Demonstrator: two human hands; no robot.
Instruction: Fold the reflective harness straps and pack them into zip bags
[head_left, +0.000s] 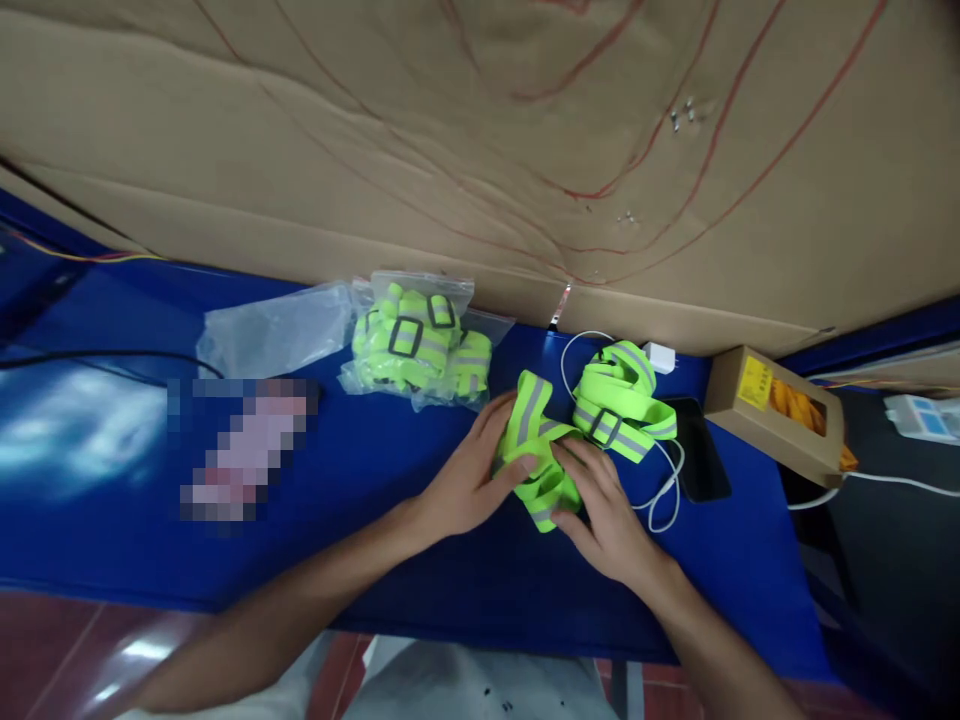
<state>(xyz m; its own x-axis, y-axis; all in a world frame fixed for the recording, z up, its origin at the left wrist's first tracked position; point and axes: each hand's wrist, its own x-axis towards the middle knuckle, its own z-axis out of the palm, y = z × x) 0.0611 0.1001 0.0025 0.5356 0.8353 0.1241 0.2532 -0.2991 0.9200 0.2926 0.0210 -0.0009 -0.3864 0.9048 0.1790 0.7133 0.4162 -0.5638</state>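
Observation:
A bundle of neon yellow-green reflective strap (pixel 531 405) with a grey stripe lies loosely folded between my two hands at the middle of the blue table. My left hand (pixel 480 470) grips its left side, thumb on top and fingers partly hidden behind the folds. On the other side my right hand (pixel 600 500) has its bent fingers around the strap's right edge. Just beyond the right hand lies a second reflective strap (pixel 615 385), coiled, with a black buckle (pixel 606 428). Clear plastic bags (pixel 409 345) of more such straps sit behind my left hand.
A flat clear bag (pixel 277 335) lies left of the filled ones. To the right are a white charger (pixel 660 358) with cable, a dark phone (pixel 697 450) and a cardboard box (pixel 780 410) with orange contents. Brown paper (pixel 420 150) covers the back wall. A blurred-out item (pixel 251 450) lies left.

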